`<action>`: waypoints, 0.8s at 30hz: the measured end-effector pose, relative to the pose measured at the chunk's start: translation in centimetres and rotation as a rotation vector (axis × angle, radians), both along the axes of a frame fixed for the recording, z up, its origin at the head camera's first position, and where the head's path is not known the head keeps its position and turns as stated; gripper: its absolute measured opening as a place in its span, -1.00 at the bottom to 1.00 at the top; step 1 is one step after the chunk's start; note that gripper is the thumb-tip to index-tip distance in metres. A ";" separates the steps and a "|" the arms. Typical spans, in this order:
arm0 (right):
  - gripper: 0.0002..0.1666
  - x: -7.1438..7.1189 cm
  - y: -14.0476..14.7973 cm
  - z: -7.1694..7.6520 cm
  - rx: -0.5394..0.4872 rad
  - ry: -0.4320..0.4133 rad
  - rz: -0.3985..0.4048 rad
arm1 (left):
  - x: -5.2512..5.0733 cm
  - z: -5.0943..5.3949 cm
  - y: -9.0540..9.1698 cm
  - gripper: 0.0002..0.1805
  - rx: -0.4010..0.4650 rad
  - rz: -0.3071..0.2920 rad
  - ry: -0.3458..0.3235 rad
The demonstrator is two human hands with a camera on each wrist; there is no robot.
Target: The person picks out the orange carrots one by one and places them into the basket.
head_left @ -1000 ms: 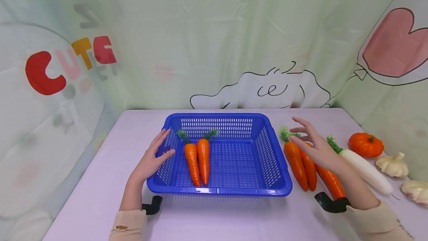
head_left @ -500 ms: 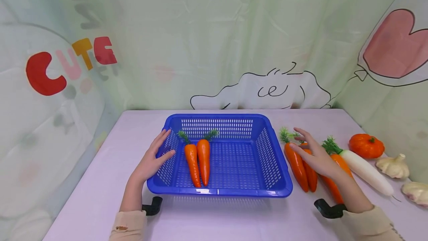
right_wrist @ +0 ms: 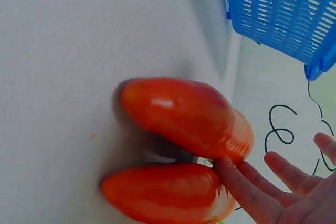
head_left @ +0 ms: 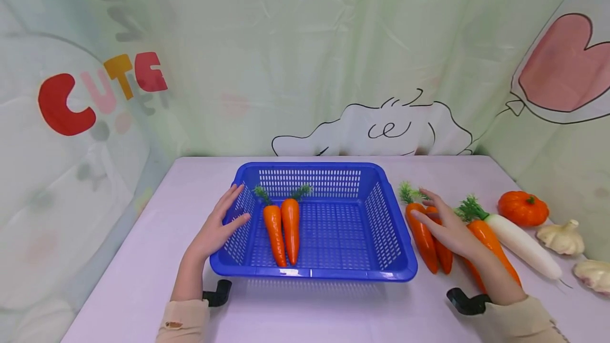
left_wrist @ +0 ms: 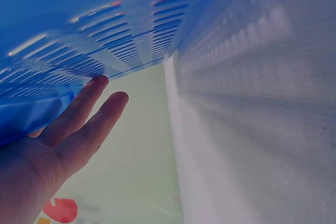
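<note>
A blue plastic basket [head_left: 310,273] stands mid-table with two carrots, one [head_left: 274,232] beside the other [head_left: 290,229], lying in it. At its left rim is my left hand [head_left: 214,232], thumb apart from straight fingers; the left wrist view shows fingertips close against the slotted wall [left_wrist: 121,51]. My right hand [head_left: 448,232] hovers low over carrots right of the basket, fingers spread and holding nothing. Below it lie a carrot [head_left: 419,237] and a second carrot [head_left: 444,253]. In the right wrist view a finger meets or overlaps the upper carrot [right_wrist: 178,114]; contact is unclear.
Right of my hand lies another carrot [head_left: 493,245], with one more partly hidden under the forearm. Beyond are a white radish [head_left: 524,245], a small orange pumpkin [head_left: 522,209] and two garlic bulbs, one [head_left: 561,238] behind the other [head_left: 593,275]. A printed curtain [head_left: 310,57] hangs behind.
My right hand has come down closer to the two carrots beside the basket, its forearm uncovering more of the carrot to the right. The left hand and basket have stayed put.
</note>
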State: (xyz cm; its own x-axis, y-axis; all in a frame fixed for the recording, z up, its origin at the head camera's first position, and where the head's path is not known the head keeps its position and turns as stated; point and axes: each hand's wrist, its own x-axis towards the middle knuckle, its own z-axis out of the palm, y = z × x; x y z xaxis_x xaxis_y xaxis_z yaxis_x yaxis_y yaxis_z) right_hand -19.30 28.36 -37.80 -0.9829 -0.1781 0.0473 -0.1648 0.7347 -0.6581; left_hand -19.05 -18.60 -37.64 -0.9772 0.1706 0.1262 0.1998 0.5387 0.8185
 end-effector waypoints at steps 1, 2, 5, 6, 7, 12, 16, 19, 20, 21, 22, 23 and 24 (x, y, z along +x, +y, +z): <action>-0.14 0.0 -0.1 0.0 0.001 0.000 -0.001 | 0.0 0.0 0.0 -0.27 -0.003 -0.001 0.001; -0.12 0.0 -0.1 0.0 0.002 0.000 -0.003 | 0.0 0.0 0.0 -0.27 -0.005 -0.002 0.001; -0.08 -0.1 -0.4 -0.1 0.022 0.011 0.000 | 0.0 0.0 0.0 -0.26 -0.007 -0.004 0.003; -0.07 -0.2 -0.4 -0.2 0.032 0.020 0.005 | 0.0 0.0 -0.1 -0.26 -0.008 -0.006 0.005; -0.06 -0.3 -0.5 -0.3 0.044 0.033 0.011 | 0.0 0.0 -0.1 -0.26 -0.008 -0.006 0.005; -0.05 -0.7 -0.5 -1.2 0.093 0.069 0.041 | 0.0 0.0 -0.1 -0.26 -0.014 -0.008 0.003; -0.02 -0.9 -0.8 -1.6 0.119 0.048 0.031 | 0.1 0.0 0.0 -0.26 -0.023 -0.005 -0.003; 0.00 -1.3 -1.1 -1.7 0.127 0.041 0.022 | 0.1 0.1 -0.1 -0.27 -0.024 -0.006 -0.006; 0.00 -1.4 -1.2 -1.7 0.135 0.041 0.018 | 0.2 0.1 -0.1 -0.27 -0.023 -0.007 -0.006; 0.01 -1.6 -1.3 -1.8 0.145 0.039 0.014 | 0.2 0.1 -0.1 -0.27 -0.021 -0.008 -0.007; 0.02 -1.7 -1.4 -2.0 0.159 0.036 0.010 | 0.2 0.1 -0.1 -0.27 -0.020 -0.009 -0.008; 0.03 -1.8 -1.4 -2.1 0.173 0.033 0.005 | 0.2 0.1 -0.1 -0.27 -0.018 -0.010 -0.009; 0.03 -2.0 -1.4 -2.3 0.187 0.031 0.001 | 0.2 0.1 -0.1 -0.27 -0.017 -0.012 -0.009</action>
State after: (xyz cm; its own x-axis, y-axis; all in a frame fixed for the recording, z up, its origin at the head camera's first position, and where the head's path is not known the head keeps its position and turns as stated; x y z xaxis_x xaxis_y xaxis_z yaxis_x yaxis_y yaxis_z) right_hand -21.30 27.00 -40.07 -0.9813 -0.1878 0.0432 -0.1836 0.8435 -0.5047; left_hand -18.85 -18.67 -37.54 -0.9762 0.1841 0.1146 0.1990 0.5504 0.8108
